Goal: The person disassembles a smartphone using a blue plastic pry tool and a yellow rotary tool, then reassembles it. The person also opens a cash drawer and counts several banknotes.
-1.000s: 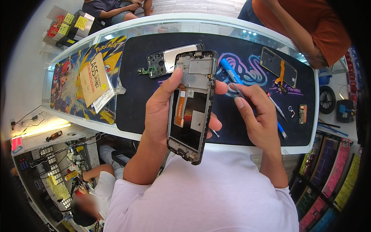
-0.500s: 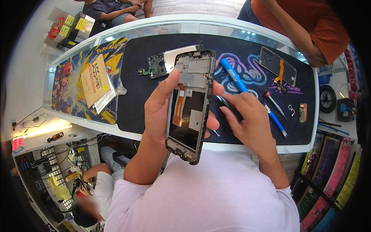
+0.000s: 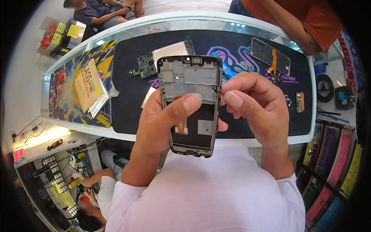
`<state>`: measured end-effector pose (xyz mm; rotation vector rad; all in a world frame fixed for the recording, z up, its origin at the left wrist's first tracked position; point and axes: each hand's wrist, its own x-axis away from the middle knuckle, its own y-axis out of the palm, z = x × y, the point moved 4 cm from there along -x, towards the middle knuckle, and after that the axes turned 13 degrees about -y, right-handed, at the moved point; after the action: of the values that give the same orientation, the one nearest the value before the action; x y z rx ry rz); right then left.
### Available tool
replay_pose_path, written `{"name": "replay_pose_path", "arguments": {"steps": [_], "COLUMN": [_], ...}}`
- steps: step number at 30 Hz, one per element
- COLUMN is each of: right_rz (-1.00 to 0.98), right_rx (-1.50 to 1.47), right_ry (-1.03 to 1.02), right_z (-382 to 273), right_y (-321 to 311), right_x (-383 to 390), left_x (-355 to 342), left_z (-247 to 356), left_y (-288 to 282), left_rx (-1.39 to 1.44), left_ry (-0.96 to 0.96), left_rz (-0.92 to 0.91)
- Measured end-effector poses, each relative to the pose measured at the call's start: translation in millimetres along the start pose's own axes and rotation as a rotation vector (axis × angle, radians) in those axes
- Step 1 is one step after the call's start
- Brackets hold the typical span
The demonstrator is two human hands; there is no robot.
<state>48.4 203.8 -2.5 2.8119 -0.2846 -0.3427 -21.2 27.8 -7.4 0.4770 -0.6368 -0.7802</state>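
Note:
My left hand (image 3: 166,123) holds an opened phone frame (image 3: 197,75) upright over the mat's front part, its thumb across the dark lower section beside an orange flex cable. My right hand (image 3: 255,108) has curled fingers and thumb close at the frame's right edge; what they hold, if anything, is too hidden to name. Behind the frame lie another phone housing (image 3: 170,50) with a small green board and, to the right, a blue cylindrical tool (image 3: 228,67), partly hidden. A back cover with orange flex (image 3: 261,50) and a small copper-coloured part (image 3: 300,102) rest farther right.
The dark mat (image 3: 131,116) lies on a white-edged glass counter. Envelopes (image 3: 89,83) sit on a colourful mat at left. A seated person (image 3: 100,11) and a person in orange (image 3: 299,23) are beyond the counter. A co-worker (image 3: 96,197) works at a cluttered bench, lower left.
The phone frame has turned straighter and shifted slightly; my left thumb now crosses it. My right hand has moved from among the tools, where it gripped a slim metal tool, to the frame's edge.

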Motion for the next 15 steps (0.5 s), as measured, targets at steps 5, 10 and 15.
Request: {"name": "replay_pose_path", "arguments": {"steps": [5,10,15], "right_rz": [-0.042,-0.042,-0.065], "right_rx": [-0.059,-0.127,-0.137], "right_ry": [0.035,-0.014,-0.01], "right_z": [-2.3,-0.7,0.5], "right_y": [3.4,6.9,4.4], "right_x": [-4.1,-1.6,-2.1], "left_x": [2.9,4.0,2.0], "left_z": [2.2,3.5,3.6], "left_y": [2.3,2.1,4.1], "left_rx": [-0.012,-0.058,-0.041], "left_ry": [0.021,0.035,0.057], "left_rz": [-0.001,0.0,-0.028]}}
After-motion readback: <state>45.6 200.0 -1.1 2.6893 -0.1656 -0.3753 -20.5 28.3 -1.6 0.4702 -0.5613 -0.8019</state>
